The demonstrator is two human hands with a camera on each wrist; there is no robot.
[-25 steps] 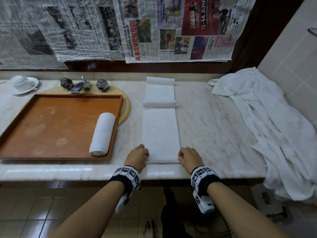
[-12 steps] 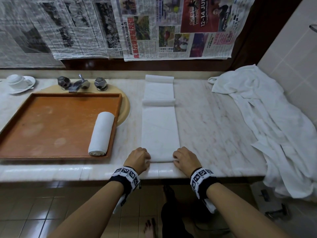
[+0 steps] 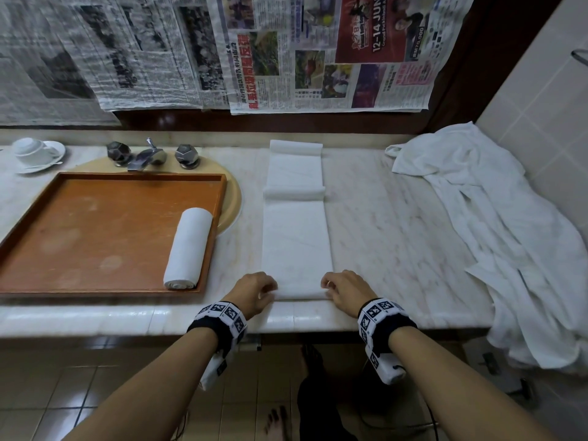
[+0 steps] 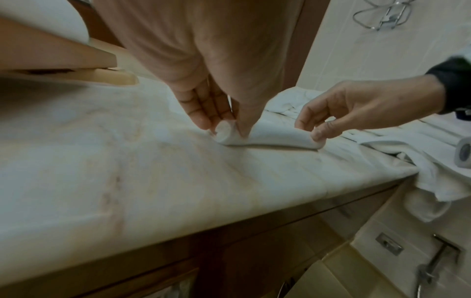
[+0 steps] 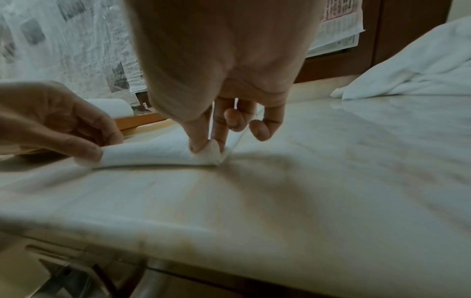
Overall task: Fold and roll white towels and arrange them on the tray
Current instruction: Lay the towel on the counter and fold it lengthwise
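L hand [image 3: 254,289] and R hand [image 3: 345,289] sit low centre of the head view, at the two near corners of a long, narrow folded white towel strip [image 3: 297,243]. Each hand pinches its end of the small roll just begun at the strip's near end [image 4: 265,136]: thumb on the near side, fingers on the far side, roll end showing betw. them. In the L wrist view the L thumb and fingers [image 4: 201,113] clamp the roll's open end; in the R wrist view the R thumb and forefinger [image 5: 198,139] do the same, w/ the other R fingers curled loose above the cloth.

The strip runs straight up the frame from the hands across the pale veined marble counter [image 3: 397,224] to the back wall, w/ a raised crosswise fold partway up. Its near end lies close to the counter's front edge.

Left of the strip, near but apart: a rectangular orange-brown wooden tray [image 3: 95,237] w/ one finished rolled white towel [image 3: 188,248] lying along its right wall, inside. The tray covers most of a round beige basin; a metal tap w/ two faceted knobs [image 3: 149,154] stands behind it. Upper left corner: white cup on saucer [image 3: 33,152]. Right side: a heap of loose white cloth [image 3: 496,237] draped over the counter edge. Newspaper sheets [image 3: 286,49] hang across the top of the frame.
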